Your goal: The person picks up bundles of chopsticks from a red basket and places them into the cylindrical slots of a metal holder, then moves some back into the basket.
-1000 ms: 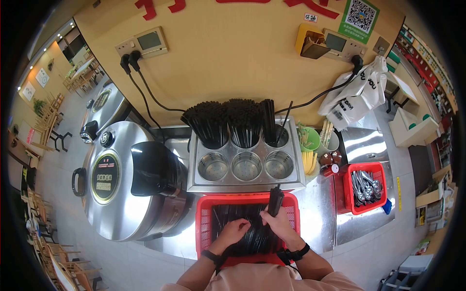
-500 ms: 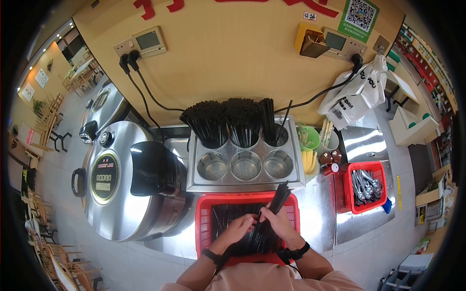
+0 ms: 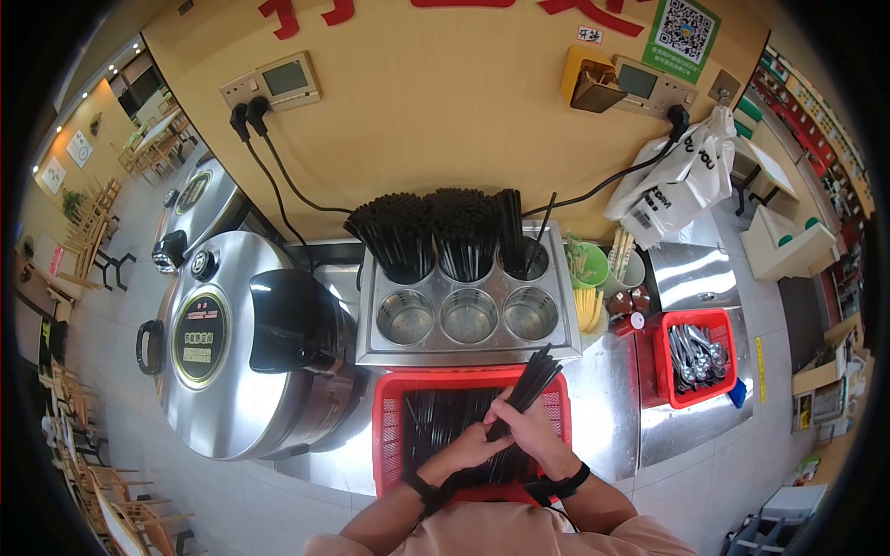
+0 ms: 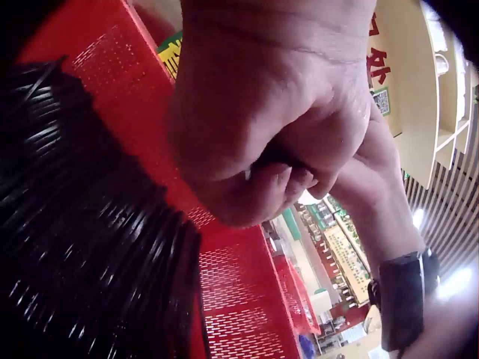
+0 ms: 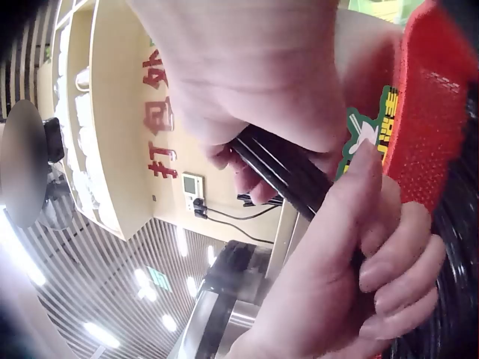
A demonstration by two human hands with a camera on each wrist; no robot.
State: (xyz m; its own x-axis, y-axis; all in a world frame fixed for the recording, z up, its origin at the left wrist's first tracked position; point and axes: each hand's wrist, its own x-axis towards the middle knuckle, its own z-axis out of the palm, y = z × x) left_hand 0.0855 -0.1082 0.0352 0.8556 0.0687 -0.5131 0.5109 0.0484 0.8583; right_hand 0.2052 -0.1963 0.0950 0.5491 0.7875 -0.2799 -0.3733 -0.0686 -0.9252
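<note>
My right hand [image 3: 528,428] grips a bundle of black chopsticks [image 3: 538,378], whose upper ends spread a little and lean to the right. At the bundle's lower end, my left hand [image 3: 475,448] meets the right one; in the right wrist view its thumb and curled fingers [image 5: 400,262] close round that end. Below both hands is a red plastic basket [image 3: 381,435] holding many loose black chopsticks [image 3: 434,417]. In the left wrist view these chopsticks [image 4: 97,224] lie side by side beneath the left hand [image 4: 277,112].
Behind the basket stands a steel holder [image 3: 468,356] with round cups; its back cups hold black chopsticks [image 3: 399,236], the front ones show bare bottoms. A large steel cooker [image 3: 222,371] is at left. A red basket of spoons [image 3: 695,361] and a green cup [image 3: 589,264] are at right.
My left hand has moved right to the lower end of the bundle and closed round it. The bundle in my right hand has tilted to the right and its tops spread.
</note>
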